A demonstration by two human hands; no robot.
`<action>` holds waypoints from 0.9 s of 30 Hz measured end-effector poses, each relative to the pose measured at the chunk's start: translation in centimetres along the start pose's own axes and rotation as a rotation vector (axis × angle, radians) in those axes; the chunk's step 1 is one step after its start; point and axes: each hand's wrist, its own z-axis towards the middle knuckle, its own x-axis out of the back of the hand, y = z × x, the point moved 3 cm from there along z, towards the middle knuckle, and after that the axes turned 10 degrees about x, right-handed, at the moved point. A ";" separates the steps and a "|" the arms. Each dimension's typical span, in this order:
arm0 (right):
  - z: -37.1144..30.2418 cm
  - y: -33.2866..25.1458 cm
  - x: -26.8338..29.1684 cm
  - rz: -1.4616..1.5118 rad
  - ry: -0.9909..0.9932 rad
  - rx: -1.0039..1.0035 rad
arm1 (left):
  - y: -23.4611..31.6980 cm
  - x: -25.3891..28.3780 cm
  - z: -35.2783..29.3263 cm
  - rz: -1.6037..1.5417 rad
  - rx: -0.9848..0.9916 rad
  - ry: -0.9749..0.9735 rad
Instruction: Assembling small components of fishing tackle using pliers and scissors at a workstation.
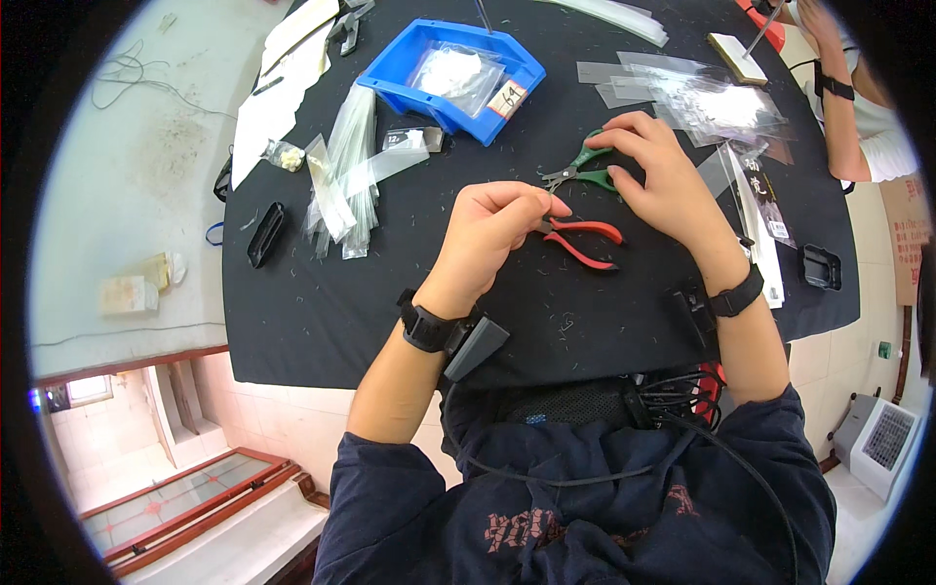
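Observation:
My right hand [660, 175] grips small green-handled pliers [591, 177], with the fingers on one handle and the thumb on the other. Their metal jaws point left, close to the fingertips of my left hand [494, 229]. That hand is closed in a pinch; a tiny thin thing seems to poke out at its fingertips, too small to name. Just below lie red-handled pliers [597, 234] on the black cloth, their head partly hidden by my left hand.
A blue bin [398, 91] holding clear bags stands at the far middle. Clear plastic strips [353, 146] lie left, clear bags [673, 88] far right. Small black trays [266, 235] sit near both sides of the black-covered table [390, 312]. Another person's arm [840, 112] is at the right.

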 end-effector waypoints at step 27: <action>1.0 -3.8 0.7 0.306 -0.008 0.345 | -0.6 -0.2 0.1 0.199 0.045 -0.122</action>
